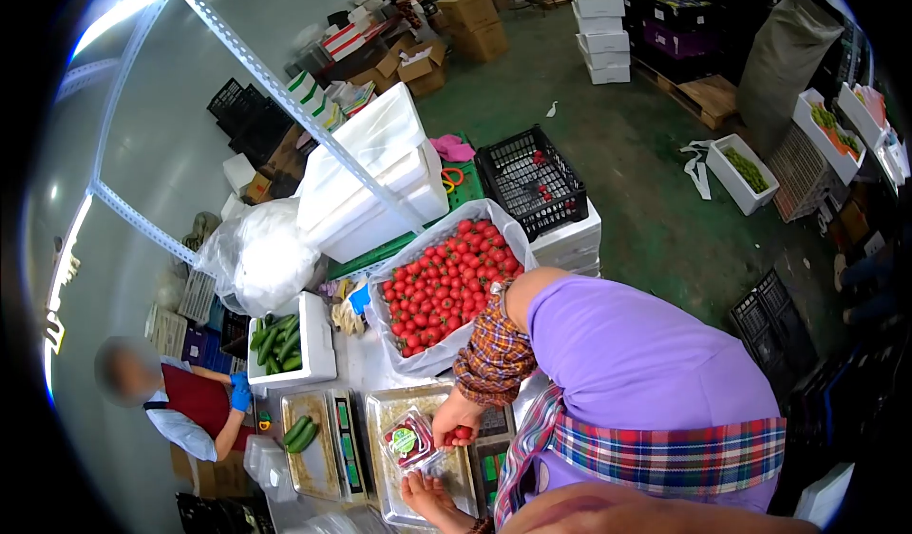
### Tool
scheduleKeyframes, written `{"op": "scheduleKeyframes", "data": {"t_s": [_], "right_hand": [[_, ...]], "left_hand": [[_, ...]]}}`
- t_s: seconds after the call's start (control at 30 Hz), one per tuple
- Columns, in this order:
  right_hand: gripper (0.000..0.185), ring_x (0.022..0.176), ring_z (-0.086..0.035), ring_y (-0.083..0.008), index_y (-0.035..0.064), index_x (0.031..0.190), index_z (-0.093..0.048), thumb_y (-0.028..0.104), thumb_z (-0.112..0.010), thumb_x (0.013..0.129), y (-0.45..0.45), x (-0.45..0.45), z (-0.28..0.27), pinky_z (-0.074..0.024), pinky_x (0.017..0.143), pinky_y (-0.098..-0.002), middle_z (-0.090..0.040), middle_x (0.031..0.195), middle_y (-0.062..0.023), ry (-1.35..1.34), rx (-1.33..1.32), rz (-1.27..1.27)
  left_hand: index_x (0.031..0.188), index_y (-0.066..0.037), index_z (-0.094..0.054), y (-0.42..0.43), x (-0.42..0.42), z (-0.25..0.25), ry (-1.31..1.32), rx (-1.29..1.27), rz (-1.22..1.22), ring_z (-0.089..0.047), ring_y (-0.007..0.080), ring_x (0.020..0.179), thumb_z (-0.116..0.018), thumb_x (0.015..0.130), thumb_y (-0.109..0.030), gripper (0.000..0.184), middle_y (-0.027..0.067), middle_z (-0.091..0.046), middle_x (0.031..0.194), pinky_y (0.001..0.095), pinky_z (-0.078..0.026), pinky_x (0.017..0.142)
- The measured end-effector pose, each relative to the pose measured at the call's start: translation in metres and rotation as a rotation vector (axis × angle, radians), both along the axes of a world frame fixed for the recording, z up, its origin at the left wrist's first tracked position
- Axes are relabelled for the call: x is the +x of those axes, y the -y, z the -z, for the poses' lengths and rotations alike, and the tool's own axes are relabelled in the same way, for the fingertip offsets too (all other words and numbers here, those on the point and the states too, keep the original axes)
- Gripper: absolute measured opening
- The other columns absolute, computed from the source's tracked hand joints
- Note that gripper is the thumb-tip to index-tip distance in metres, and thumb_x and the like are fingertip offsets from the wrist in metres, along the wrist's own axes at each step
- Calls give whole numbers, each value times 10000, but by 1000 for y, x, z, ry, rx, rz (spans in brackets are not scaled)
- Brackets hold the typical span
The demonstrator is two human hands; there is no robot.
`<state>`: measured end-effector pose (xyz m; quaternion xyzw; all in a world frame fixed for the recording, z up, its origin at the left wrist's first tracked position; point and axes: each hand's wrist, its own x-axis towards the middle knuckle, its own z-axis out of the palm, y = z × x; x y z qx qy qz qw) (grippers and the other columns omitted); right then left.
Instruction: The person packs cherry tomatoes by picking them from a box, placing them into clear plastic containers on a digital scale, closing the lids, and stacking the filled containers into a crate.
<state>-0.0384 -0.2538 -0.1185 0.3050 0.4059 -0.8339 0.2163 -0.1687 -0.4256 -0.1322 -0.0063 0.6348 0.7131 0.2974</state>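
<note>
My right hand [454, 418], in a plaid sleeve, is closed around small red tomatoes [461, 433] beside a clear plastic box [408, 442]. The box has a green and white label, holds red contents and sits on a scale's metal tray [389, 403]. Below the box, my left hand [427, 498] is palm up with its fingers apart, near the box's lower edge, and nothing shows in it. A large lined crate [399, 361] full of red tomatoes [446, 282] stands above the scale.
A co-worker in blue gloves [240, 391] stands at the left, beside a white box [319, 344] of cucumbers [278, 342]. Two cucumbers [300, 434] lie on another scale [306, 403]. Past the tomatoes are a black crate [527, 178] and white foam boxes [366, 192].
</note>
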Motion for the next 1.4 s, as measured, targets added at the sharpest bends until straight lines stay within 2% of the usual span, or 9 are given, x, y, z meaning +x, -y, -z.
{"op": "scheduleKeyframes", "data": {"t_s": [0.23, 0.37, 0.6, 0.87, 0.93, 1.07, 1.27, 1.33, 1.4], "right_hand": [[168, 464, -476, -97, 68, 719, -565, 170, -645, 827, 34, 8, -25, -425, 434, -237, -561, 617, -4, -100, -85, 33], [192, 438, -468, -88, 82, 709, -550, 197, -623, 844, 35, 12, -9, -423, 431, -231, -562, 615, 8, -154, -21, -52], [150, 427, -457, -53, 70, 774, -596, 190, -616, 862, 31, 48, -23, -401, 411, -191, -579, 632, 27, -193, -73, -68], [172, 467, -462, -43, 55, 802, -623, 207, -607, 882, -21, 89, -37, -399, 420, -196, -579, 666, 19, -277, -40, 346], [197, 533, -460, -39, 31, 1042, -596, 176, -564, 910, -34, 103, -43, -406, 461, -195, -585, 797, 11, -329, -40, 384], [213, 535, -429, -44, 23, 1053, -585, 155, -589, 886, -57, 129, -48, -360, 436, -195, -569, 782, -6, -355, -14, 539], [206, 530, -409, -42, 23, 1039, -582, 140, -576, 869, -105, 163, -57, -300, 422, -182, -569, 772, -4, -348, 22, 795], [243, 543, -393, -36, 5, 1077, -562, 151, -579, 884, -124, 170, -59, -292, 436, -163, -571, 835, -20, -338, 67, 812], [259, 552, -369, -36, -10, 1113, -543, 138, -563, 901, -133, 173, -66, -281, 442, -161, -564, 901, -32, -369, 30, 894]], "left_hand": [[1175, -56, -423, 16, 14, -6, 147, -44, 369, -513, 129, 561, -575, 917, -236, 350, 94, -613, 882, 247, -408, 467], [1215, -46, -386, 15, 19, -3, 194, 42, 309, -524, 147, 614, -590, 874, -85, 399, 80, -582, 838, 252, -423, 505], [1295, -36, -290, -3, 40, -17, 197, -29, 298, -556, 181, 603, -603, 874, -100, 529, 107, -583, 862, 276, -460, 480], [1331, -70, -259, -25, 62, -12, 159, 10, 203, -533, 134, 584, -608, 857, -56, 589, 117, -624, 910, 277, -473, 522], [1292, -66, -323, -26, 56, -6, 233, 52, 128, -488, 113, 556, -576, 818, -6, 541, 74, -602, 812, 259, -435, 509], [1229, -41, -390, -11, 29, 16, 270, 180, 134, -449, 104, 519, -516, 763, 40, 490, 10, -509, 649, 239, -383, 480], [1425, -20, -212, -1, 23, -9, 234, 209, 157, -421, 109, 522, -507, 790, 51, 704, 45, -517, 692, 263, -365, 508], [1242, -1, -423, 7, 27, -32, 258, 204, 237, -516, 133, 586, -539, 804, 13, 454, 93, -600, 800, 273, -407, 544], [1166, -3, -461, 20, 27, -37, 400, 266, 121, -546, 144, 609, -531, 809, 13, 365, 111, -616, 827, 262, -418, 534]]}}
